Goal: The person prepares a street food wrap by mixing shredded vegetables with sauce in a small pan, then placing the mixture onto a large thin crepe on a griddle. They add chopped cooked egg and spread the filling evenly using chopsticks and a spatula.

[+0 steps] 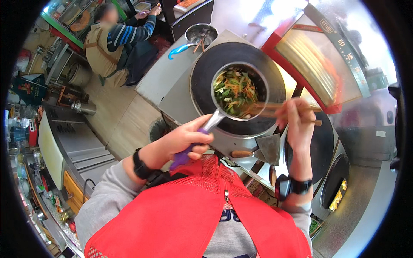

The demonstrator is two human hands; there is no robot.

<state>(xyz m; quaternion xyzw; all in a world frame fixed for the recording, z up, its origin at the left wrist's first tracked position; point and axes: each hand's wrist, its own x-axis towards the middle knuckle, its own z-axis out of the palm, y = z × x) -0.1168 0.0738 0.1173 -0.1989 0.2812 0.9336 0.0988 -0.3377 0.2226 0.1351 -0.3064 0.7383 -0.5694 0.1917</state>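
Saucepan (pixel 262 88), round, silvery-metal, purple-handled, is gripped by the left hand (pixel 192 139). The right hand (pixel 297 122) clasps slender brown wooden chopsticks (pixel 269 105).

A deep, round metal pot (pixel 262 86), its purple-gripped handle angled lower left, is over a black griddle (pixel 202 73). Mixed green and orange shredded vegetables (pixel 234 88) fill its bottom. Blurred wooden chopsticks (pixel 269 106) reach across its right rim.

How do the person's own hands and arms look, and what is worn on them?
The left hand and right hand are bare, without gloves. The left grey sleeve and right grey sleeve both end short of the wrists. A black wristband circles the left wrist; a bulkier black strapped device circles the right.
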